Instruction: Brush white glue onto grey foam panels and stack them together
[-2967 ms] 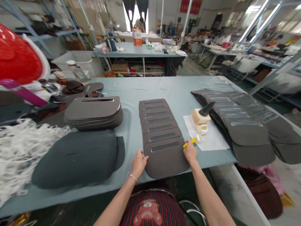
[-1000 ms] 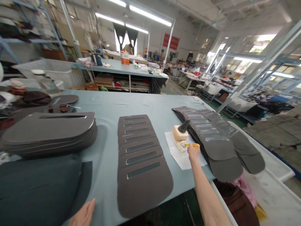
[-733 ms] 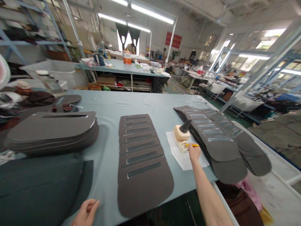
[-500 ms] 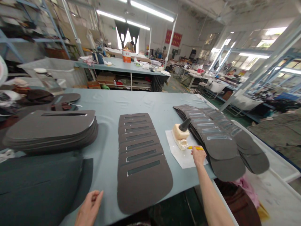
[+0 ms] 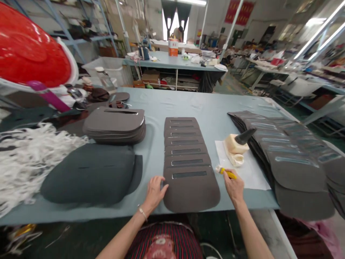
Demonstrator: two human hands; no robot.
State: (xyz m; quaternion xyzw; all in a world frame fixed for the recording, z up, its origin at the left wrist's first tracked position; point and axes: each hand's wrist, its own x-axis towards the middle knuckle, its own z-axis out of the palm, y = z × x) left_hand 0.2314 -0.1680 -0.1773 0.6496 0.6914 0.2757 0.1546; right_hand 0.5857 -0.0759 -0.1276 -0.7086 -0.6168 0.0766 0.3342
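My right hand [image 5: 234, 185] grips a small yellow-handled brush [image 5: 223, 170], its whitish bristles pointing left toward the panels. Beside it, on a white sheet [image 5: 256, 174], lies a cream plastic container [image 5: 234, 145] with a black cone-shaped nozzle and a cut-open, glue-smeared mouth. My left hand [image 5: 155, 192] is at the left edge of the nearest brown panel [image 5: 192, 192], thumb and forefinger apart, nothing held. Several such panels overlap in a row, each with a long slot showing dark material. Whether my left fingertips touch the panel I cannot tell.
To the right lie overlapping panels with shiny strips [image 5: 296, 172]. At left are a stack of slotted panels [image 5: 115, 120], dark padded pieces [image 5: 88, 176], white shreds [image 5: 32, 154] and a red object [image 5: 32, 46]. Another person [image 5: 178, 33] stands far behind.
The brush has come away from the container's mouth and moved left toward the panels. My left hand has moved to the panels' edge. The view has turned left and down.
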